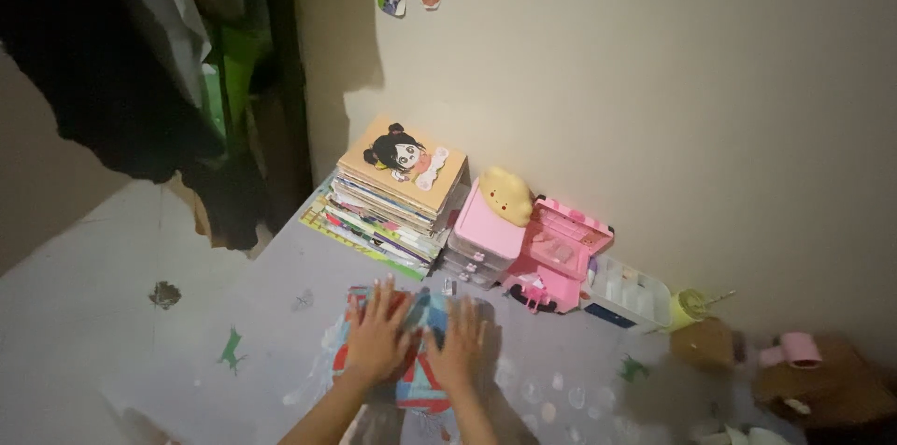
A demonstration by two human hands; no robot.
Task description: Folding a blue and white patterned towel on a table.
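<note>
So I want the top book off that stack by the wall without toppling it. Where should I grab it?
Probably the near long edge of the top book, coming from the front: it lies flat, cover up, on the book stack, with the wall behind and the pink drawer box close beside it.

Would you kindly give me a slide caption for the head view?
Both hands, left and right, press flat on a colourful book near a book stack.

Book stack (397, 197) at table's (280, 314) back edge against wall (654, 80), small drawer box (484, 241) to its right, toy case (561, 253) further right, both hands (416, 337) on folded cloth (420, 314) before the stack
</note>
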